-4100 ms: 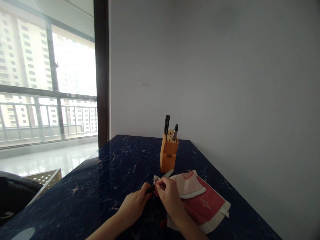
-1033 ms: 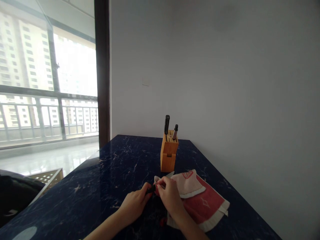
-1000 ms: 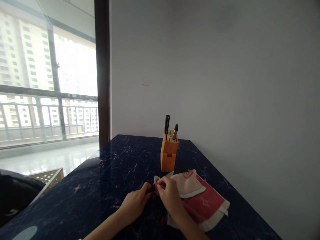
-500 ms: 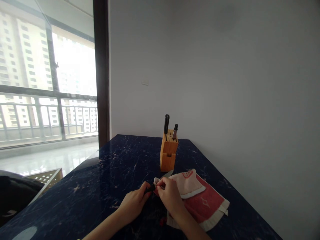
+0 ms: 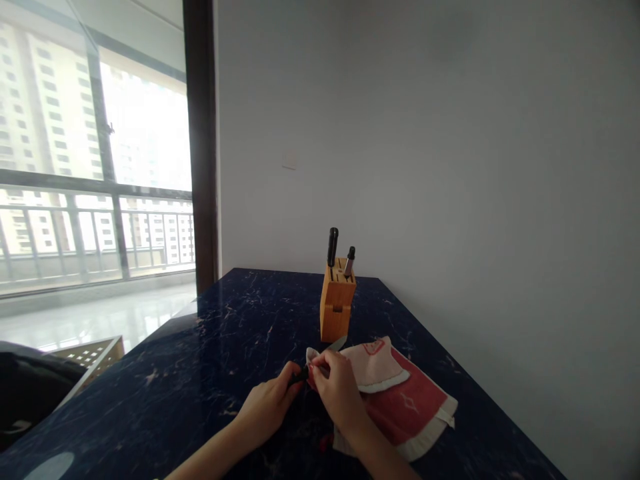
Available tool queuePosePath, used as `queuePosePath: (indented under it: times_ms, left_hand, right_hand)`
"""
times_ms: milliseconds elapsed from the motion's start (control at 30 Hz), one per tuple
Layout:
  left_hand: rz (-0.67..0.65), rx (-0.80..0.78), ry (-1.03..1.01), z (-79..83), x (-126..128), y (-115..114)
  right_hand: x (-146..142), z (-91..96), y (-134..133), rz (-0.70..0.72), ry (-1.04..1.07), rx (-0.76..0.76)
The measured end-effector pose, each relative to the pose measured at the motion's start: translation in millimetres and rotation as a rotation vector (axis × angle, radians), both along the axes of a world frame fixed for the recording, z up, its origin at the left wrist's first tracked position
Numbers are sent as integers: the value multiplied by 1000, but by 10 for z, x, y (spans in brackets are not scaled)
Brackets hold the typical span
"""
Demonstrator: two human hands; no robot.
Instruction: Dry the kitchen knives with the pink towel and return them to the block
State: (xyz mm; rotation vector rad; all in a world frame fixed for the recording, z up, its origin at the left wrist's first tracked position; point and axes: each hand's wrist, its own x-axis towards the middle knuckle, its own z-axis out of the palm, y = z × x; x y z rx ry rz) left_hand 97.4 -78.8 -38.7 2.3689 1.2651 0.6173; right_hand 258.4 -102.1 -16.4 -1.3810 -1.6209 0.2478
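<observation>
My left hand (image 5: 269, 405) is closed round the black handle of a knife (image 5: 339, 343), whose blade points away and to the right. With its fingers pinched, my right hand (image 5: 336, 387) grips a corner of a red and pale pink towel (image 5: 414, 408) against the knife, near where handle meets blade. Part of the blade is hidden behind the towel and my fingers. The rest of the towel spreads over the table to the right, partly under my right forearm. Just beyond the blade tip stands a wooden knife block (image 5: 338, 303).
A black-handled knife (image 5: 333, 248) and a tool with a black and metallic handle (image 5: 349, 261) stick up from the block. The dark blue marbled table (image 5: 240, 320) borders a grey wall on the right. A black bag (image 5: 35, 387) lies at the lower left.
The hands, knife and towel keep nearly the same positions. My right fingers and the pinched towel corner have shifted very slightly along the knife. The view has moved a little.
</observation>
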Motion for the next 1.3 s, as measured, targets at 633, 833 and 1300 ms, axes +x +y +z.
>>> queuePosePath:
  times_ms: [633,833,1300]
  left_hand:
    - [-5,1,36,-9,-7,9]
    - [2,-33,45,25,6,-19]
    - [20,-6,48,22,8,-23]
  right_hand:
    - [32,-5,14,-32,-83,-61]
    - [22,14,4,-45,-76,-22]
    - [30,-12,2,-40,-104,-85]
